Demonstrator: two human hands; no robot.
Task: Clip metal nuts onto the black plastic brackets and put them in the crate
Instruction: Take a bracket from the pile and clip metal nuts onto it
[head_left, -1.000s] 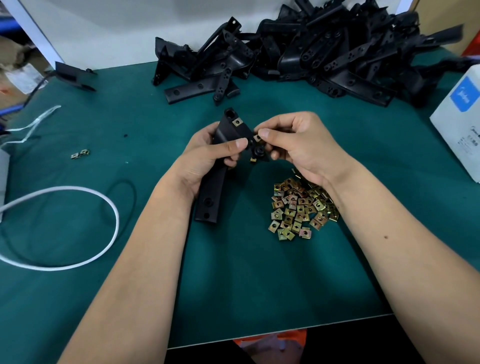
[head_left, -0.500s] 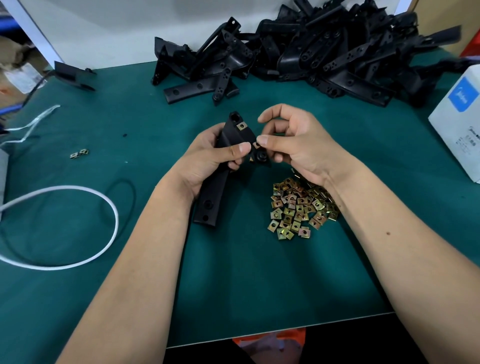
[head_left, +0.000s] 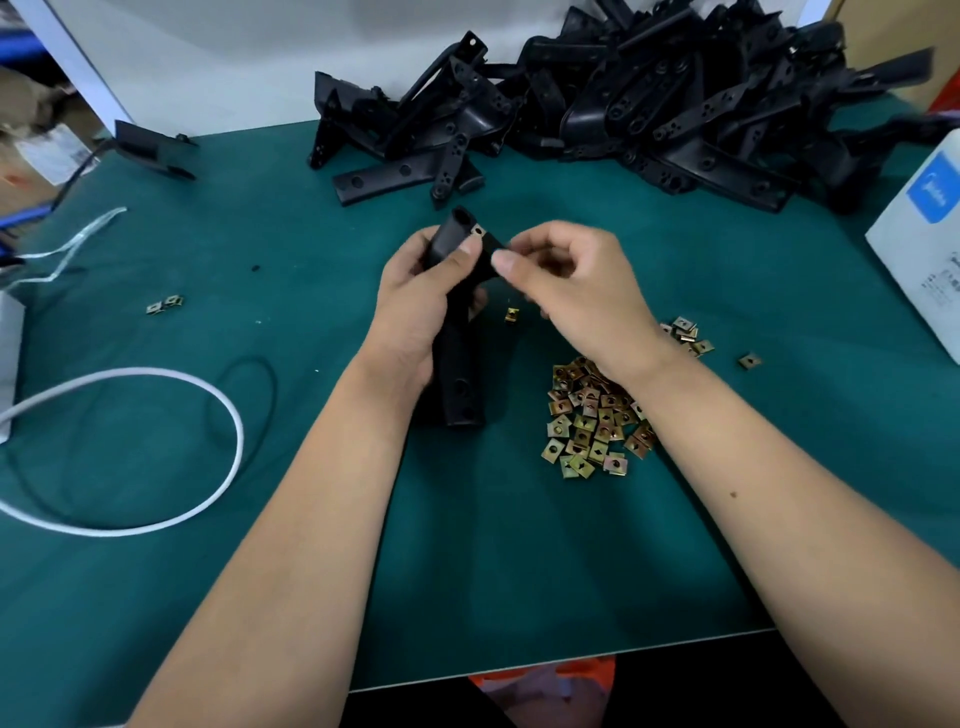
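At the far left edge of the green table (head_left: 156, 597) a white cable (head_left: 228, 415) lies in a wide loop, with a thin black cord (head_left: 265, 374) curving just inside its right side. Farther back, two loose metal nuts (head_left: 165, 304) sit together, well apart from everything else, and a flat black part (head_left: 150, 150) rests at the table's back left corner. Near the middle, the left hand (head_left: 410, 312) holds a long black plastic bracket (head_left: 457, 332) upright and tilted slightly away; its grip is wrapped around the bracket's upper half, the thumb laid across the front. One metal nut (head_left: 478, 230) is already clipped on at the bracket's top end. The right hand (head_left: 571, 291) meets the bracket from the right, its grip curled, thumb and forefinger pinching the bracket's side lobe just below that clipped nut. Under the two hands a single nut (head_left: 512, 314) lies on the table. Behind them, a big heap of black brackets (head_left: 649, 114) fills the back of the table against the white wall. Below the right wrist lies the pile of brass-coloured nuts (head_left: 592, 421), with a few strays (head_left: 685, 335) beyond the forearm and one lone nut (head_left: 749, 360) farther right. A white box (head_left: 924, 260) with a blue label stands at the right edge. No crate is in view.
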